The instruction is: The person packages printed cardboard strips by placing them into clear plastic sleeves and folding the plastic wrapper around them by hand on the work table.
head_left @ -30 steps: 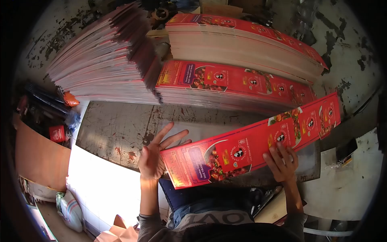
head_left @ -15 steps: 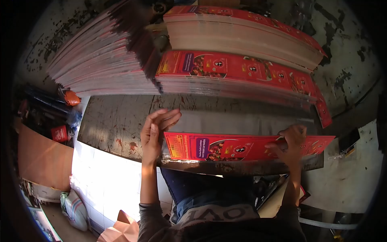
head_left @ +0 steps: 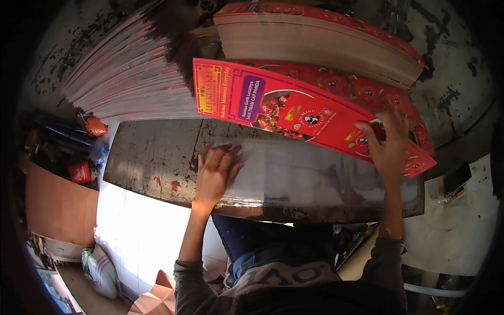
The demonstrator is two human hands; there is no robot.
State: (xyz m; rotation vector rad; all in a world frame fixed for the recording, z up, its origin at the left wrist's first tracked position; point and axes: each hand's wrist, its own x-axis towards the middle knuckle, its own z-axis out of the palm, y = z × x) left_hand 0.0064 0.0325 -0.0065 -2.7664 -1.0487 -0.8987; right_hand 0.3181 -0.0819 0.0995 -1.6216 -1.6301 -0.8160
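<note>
My right hand (head_left: 391, 144) grips a long red printed cardboard strip (head_left: 310, 113) near its right end, thumb and fingers closed at its upper edge. The strip is lifted and slants down to the right, its left end over the front of a red stack. My left hand (head_left: 214, 176) rests on the left end of clear plastic sleeves (head_left: 315, 176) lying along the near table edge. Its fingers are apart and slightly bent, and the plastic wrinkles by the fingertips.
More red strips form a tall stack (head_left: 315, 39) at the back and a nearer red stack (head_left: 367, 94), partly hidden. A fanned pile of plastic-edged sheets (head_left: 131, 71) stands at the left on the worn table (head_left: 152, 152). An orange bundle (head_left: 96, 126) lies beyond the table's left side.
The red strip has risen from the plastic sleeves and swung away from me in my right hand, exposing the plastic. My left hand has moved slightly right and come down onto the plastic.
</note>
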